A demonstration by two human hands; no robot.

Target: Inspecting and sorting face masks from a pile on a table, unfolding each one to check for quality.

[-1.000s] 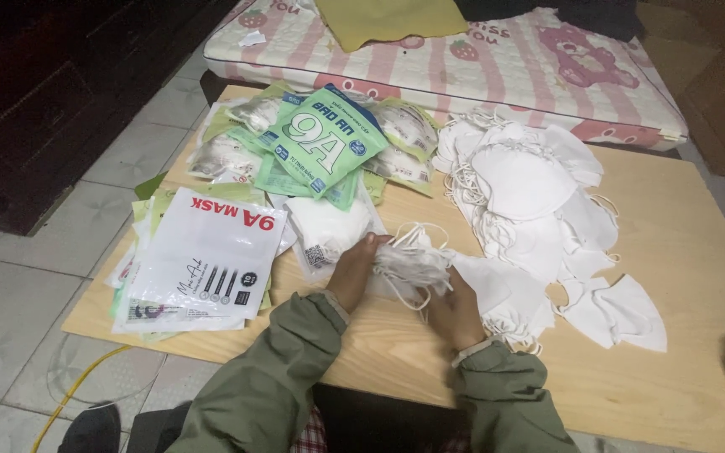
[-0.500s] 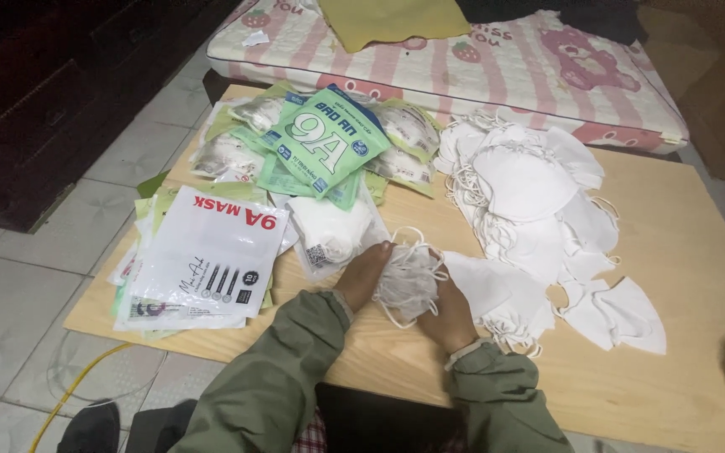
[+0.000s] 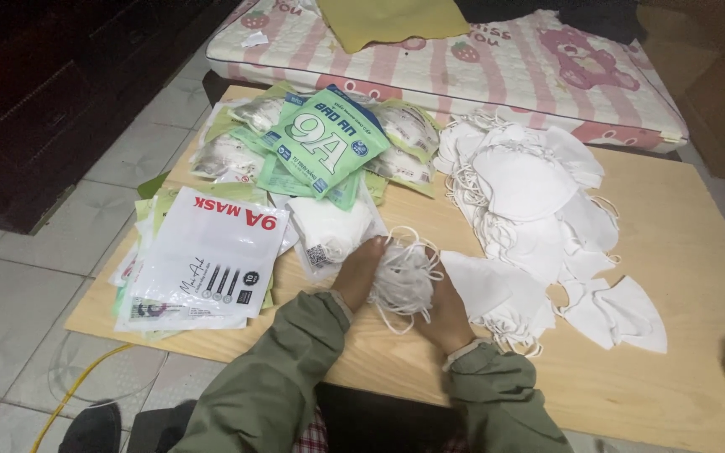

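My left hand (image 3: pixel 361 270) and my right hand (image 3: pixel 445 309) press from both sides on a small stack of white face masks (image 3: pixel 402 277) with loose ear loops, held just above the wooden table (image 3: pixel 681 377). Both arms wear olive green sleeves. A flat clear pouch with white masks inside (image 3: pixel 327 231) lies just beyond my left hand. To the right of my right hand spreads a big heap of loose white masks (image 3: pixel 530 197).
A stack of white flat bags (image 3: pixel 210 256) lies at the table's left. Green and clear filled packets (image 3: pixel 322 141) are piled at the far left. A pink striped mattress (image 3: pixel 497 63) lies behind the table. A dark cabinet (image 3: pixel 60 92) stands left on the tiled floor.
Both hands have gathered the mask stack tighter and lifted it slightly toward me; the camera view shifted a little.
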